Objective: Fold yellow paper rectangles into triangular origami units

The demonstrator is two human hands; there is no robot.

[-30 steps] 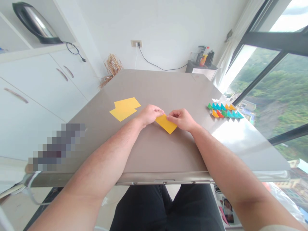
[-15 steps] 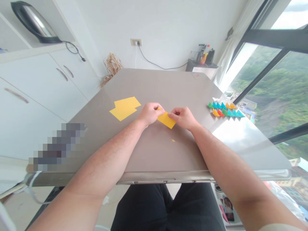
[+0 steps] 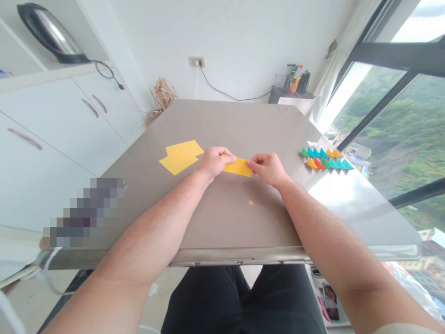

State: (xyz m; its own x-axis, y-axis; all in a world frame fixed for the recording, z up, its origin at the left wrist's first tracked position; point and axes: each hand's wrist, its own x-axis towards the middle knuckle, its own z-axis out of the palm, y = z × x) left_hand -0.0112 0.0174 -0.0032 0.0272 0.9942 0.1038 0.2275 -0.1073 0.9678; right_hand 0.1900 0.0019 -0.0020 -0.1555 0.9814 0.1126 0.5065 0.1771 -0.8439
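Note:
A narrow yellow sheet of paper (image 3: 238, 168), seemingly folded, is stretched between my hands over the middle of the table. My left hand (image 3: 216, 163) pinches its left end, thumb on top. At the upper right corner, my right hand (image 3: 266, 168) has thumb and fingers closed on the edge. Left of my left hand lie yellow paper sheets (image 3: 181, 157), overlapping one another flat on the table. Several small folded paper boats (image 3: 327, 163) in green, blue, orange and red stand in two rows on the right.
The grey table (image 3: 222, 222) spreads under my arms, its front edge close to my lap. A blurred dark object (image 3: 86, 211) lies at the left edge. A window (image 3: 382, 106) borders the right side, and white cabinets (image 3: 52, 153) stand on the left.
The held paper has turned from a slant to nearly level, and more of its length shows. My right hand has shifted slightly to the right along its edge.

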